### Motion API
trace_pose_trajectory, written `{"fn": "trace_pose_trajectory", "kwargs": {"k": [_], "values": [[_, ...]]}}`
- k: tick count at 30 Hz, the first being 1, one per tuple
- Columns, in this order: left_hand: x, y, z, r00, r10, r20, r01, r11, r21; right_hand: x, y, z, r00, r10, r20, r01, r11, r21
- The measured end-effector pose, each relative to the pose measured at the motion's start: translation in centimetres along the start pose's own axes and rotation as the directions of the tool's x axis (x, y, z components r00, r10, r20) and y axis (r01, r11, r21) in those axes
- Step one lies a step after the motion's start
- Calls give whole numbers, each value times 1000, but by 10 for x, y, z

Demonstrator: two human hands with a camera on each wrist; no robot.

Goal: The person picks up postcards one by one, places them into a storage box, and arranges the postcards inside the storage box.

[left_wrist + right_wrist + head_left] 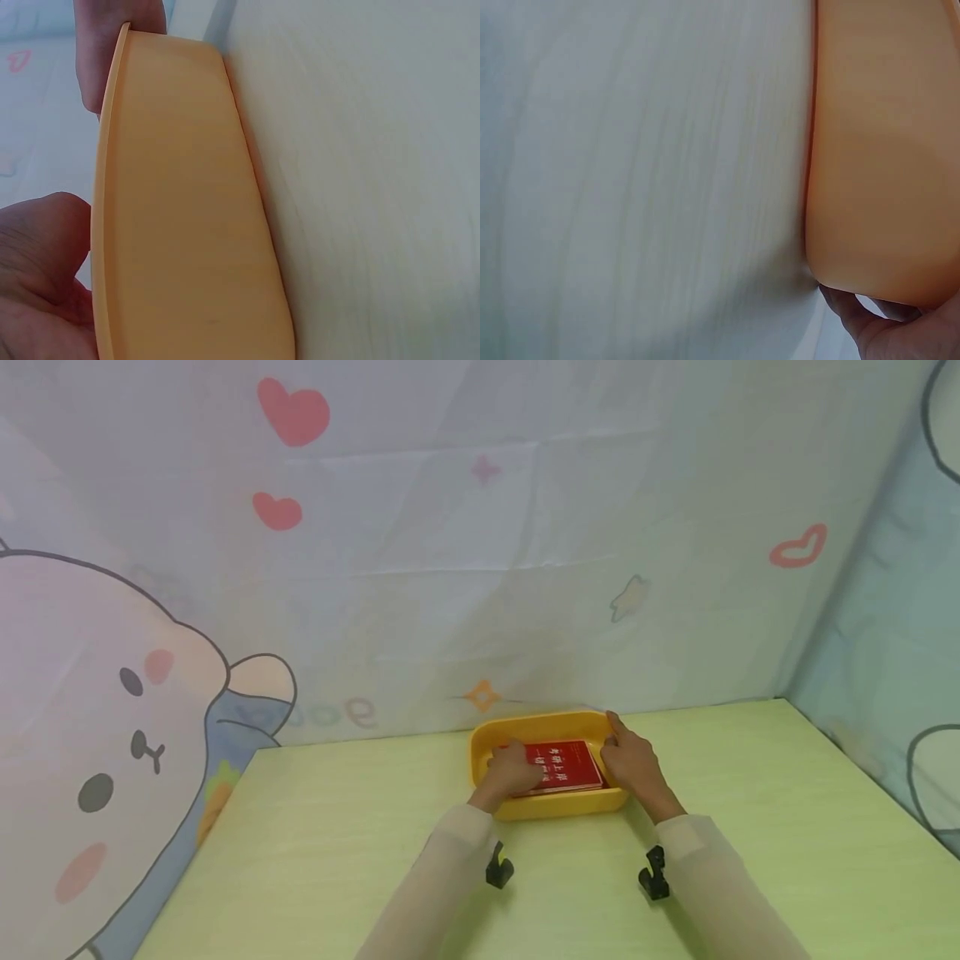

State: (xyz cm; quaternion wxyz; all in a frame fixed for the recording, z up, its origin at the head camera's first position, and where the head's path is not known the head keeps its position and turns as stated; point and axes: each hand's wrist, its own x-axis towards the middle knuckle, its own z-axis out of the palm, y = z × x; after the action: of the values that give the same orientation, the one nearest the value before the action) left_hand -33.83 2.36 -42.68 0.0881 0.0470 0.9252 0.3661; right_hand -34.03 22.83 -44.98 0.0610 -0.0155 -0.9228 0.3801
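Note:
A yellow plastic basket (pixel 517 811) sits on the table near the back wall. Inside it lies a stack of thin red booklets (pixel 566 766) with white lettering on the top cover. My left hand (pixel 510 774) reaches over the near rim and grips the left end of the booklets; its fingertips are hidden. At the basket's right end, my right hand (pixel 634 766) holds the wall, with a finger along the rim. In the right wrist view, the fingers (pixel 847 311) curl against the basket's end. The left wrist view shows the basket's near side between the camera and the left hand (pixel 45 277).
The pale yellow-green table (pixel 337 843) extends on both sides of the basket. A printed cloth wall (pixel 450 610) stands right behind it, and another cloth (pixel 885 693) borders the right side. Black clips (pixel 654 873) hang at both wrists.

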Motion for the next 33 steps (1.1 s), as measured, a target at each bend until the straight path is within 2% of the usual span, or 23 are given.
{"fn": "trace_pose_trajectory", "kwargs": {"k": [8,14,24,27,33], "values": [[-1,1,0,1000,0,15,1,999,-51,-1,-2,-1,1000,-1,-1,1,1000,16],[1,1,1,1000,25,4,-25,1000,14,-2,-4,-2,1000,-9,0,9,1000,16],[0,4,1,1000,-21,19,22,999,-33,-1,-4,-3,1000,5,-1,-5,1000,13],[0,4,1,1000,-5,14,5,999,-34,-2,-3,-3,1000,-3,2,3,1000,17],[1,3,-1,997,76,-22,-76,997,-1,0,0,-4,1000,-18,23,18,1000,18]]}}
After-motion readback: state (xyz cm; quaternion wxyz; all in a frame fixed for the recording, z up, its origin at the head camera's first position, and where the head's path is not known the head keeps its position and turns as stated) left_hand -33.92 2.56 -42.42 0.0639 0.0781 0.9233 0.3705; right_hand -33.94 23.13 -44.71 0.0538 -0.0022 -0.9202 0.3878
